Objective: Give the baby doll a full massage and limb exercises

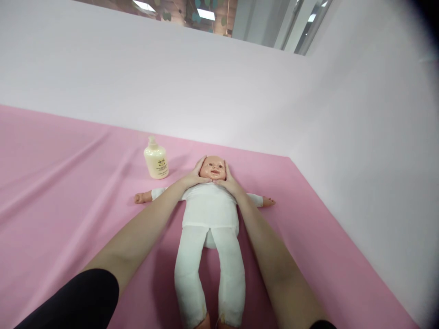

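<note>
A baby doll [210,214] in a white one-piece suit lies face up on a pink sheet [68,192], its head pointing away from the person and its 2 legs stretched back toward the camera, with both short arms spread out flat to either side. The left hand [195,175] cups the side of the doll's head nearer the bottle, palm pressed against the cheek and fingers spread loosely upward along the temple, not clenched. The right hand [230,181] mirrors it on the opposite side of the doll's head, its fingers likewise extended and lying against the cheek and jaw, thumb tucked under near the chin. The doll's face shows between the 2 palms, so the head is held lightly from both sides rather than gripped in a fist. Both forearms run alongside the doll's torso, the left one crossing over the doll's shoulder and upper arm on its side, and a black sleeve [82,299] covers the upper part of the left arm. A cream pump bottle [156,159] with a small printed label stands upright on the sheet just beside the doll's head, on the left hand's side, close to but apart from that hand. Beyond the doll's head the sheet ends at a plain white wall [219,82].
</note>
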Demonstrator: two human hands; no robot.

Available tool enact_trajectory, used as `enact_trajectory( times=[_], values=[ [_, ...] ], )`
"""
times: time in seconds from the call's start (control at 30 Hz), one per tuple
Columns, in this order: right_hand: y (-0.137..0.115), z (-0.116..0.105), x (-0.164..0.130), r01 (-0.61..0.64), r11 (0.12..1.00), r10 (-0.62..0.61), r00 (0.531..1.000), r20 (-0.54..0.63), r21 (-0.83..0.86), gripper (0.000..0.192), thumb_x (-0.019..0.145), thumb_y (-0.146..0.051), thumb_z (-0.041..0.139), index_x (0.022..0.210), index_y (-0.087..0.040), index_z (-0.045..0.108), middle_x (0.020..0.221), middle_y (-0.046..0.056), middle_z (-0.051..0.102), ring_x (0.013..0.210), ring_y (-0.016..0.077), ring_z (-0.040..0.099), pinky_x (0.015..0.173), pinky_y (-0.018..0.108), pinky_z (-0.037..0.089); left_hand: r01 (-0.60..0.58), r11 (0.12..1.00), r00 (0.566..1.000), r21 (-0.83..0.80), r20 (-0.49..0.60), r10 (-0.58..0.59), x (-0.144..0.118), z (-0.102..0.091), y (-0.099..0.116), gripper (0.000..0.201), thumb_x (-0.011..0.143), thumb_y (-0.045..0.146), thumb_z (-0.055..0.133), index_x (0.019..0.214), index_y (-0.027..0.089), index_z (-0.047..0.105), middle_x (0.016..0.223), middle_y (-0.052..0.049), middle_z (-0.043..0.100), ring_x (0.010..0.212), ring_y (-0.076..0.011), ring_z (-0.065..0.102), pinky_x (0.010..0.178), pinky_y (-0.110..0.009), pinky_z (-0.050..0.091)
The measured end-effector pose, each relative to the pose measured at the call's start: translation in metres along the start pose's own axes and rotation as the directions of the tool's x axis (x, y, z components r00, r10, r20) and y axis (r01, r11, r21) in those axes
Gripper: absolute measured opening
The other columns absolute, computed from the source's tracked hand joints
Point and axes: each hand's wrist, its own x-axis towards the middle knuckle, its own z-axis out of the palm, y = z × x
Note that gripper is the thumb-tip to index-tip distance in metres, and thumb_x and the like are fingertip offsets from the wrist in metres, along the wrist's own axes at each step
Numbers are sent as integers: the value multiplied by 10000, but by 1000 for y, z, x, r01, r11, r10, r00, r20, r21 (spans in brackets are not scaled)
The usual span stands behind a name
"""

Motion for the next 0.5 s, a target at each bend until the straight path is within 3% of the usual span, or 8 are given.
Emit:
enact_trajectory(
  times=[0.17,0.5],
  values=[
    [3,-2,2,-5,999,5,1000,-12,52,1119,616,-264,760,1481,-377,59,1537,-48,252,1387,233,321,1161,416,226,21,988,999,-156,27,-17,0,1,0,1139,577,214,763,1498,279,98,1579,-54,82,1424,-296,199,1147,-412,257],
    [13,3,11,13,920,-26,999,29,392,1021,588,-132,542,1484,-351,105,1502,-85,330,1344,194,393,1121,377,324,115,923,993,-367,6,-121,-9,12,13,1031,571,85,539,1488,343,145,1541,-1,247,1307,-315,428,970,-388,494]
  ],
)
